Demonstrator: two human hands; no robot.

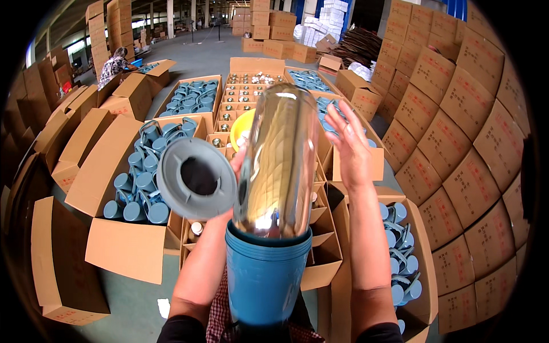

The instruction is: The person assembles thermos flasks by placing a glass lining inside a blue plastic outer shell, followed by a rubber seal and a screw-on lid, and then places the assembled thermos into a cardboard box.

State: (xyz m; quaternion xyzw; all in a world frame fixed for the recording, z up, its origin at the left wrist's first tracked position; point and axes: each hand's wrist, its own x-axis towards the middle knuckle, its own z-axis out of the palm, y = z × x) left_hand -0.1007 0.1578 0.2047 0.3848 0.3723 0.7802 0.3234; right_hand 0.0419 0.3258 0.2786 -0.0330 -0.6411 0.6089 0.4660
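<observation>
In front of me a tall mirrored glass flask liner (277, 166) stands partly inside a blue plastic flask body (266, 280), tilted slightly right. My left hand (237, 161) is closed on a grey round collar (171, 186) with a hole in its middle, just left of the liner. Most of that hand is hidden behind the collar and liner. To the right of the liner, my right hand (351, 148) is open with fingers spread, holding nothing. It looks apart from the glass.
Cartons of blue handled lids (134, 211) flank me, with another carton (426, 286) at lower right. A divided carton (323, 251) and a yellow bowl (243, 127) lie ahead. Stacked boxes (452, 148) wall the right side. At far left a person (114, 66) sits among cartons.
</observation>
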